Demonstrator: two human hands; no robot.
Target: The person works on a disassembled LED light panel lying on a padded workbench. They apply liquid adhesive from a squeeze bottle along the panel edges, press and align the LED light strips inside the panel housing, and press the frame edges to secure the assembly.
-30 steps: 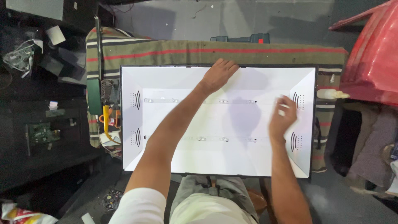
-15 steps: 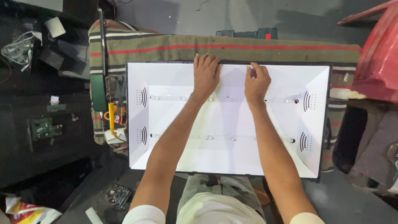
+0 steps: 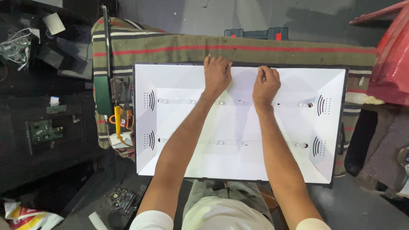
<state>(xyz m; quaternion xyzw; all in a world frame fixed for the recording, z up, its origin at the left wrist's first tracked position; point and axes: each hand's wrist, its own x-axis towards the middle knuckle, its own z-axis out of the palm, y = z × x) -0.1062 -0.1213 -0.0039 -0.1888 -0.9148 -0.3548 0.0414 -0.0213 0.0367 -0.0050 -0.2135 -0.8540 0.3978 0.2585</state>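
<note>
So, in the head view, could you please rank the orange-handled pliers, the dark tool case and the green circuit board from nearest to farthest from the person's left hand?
From the left hand, flat on the white panel's far edge:
1. Dark tool case, just beyond the striped blanket, slightly right.
2. Orange-handled pliers, left of the panel.
3. Green circuit board, far left on the dark bench.

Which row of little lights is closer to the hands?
The far LED strip, the upper row in the white panel, runs right by both wrists. The other strip lies lower, crossed only by the forearms.
</note>
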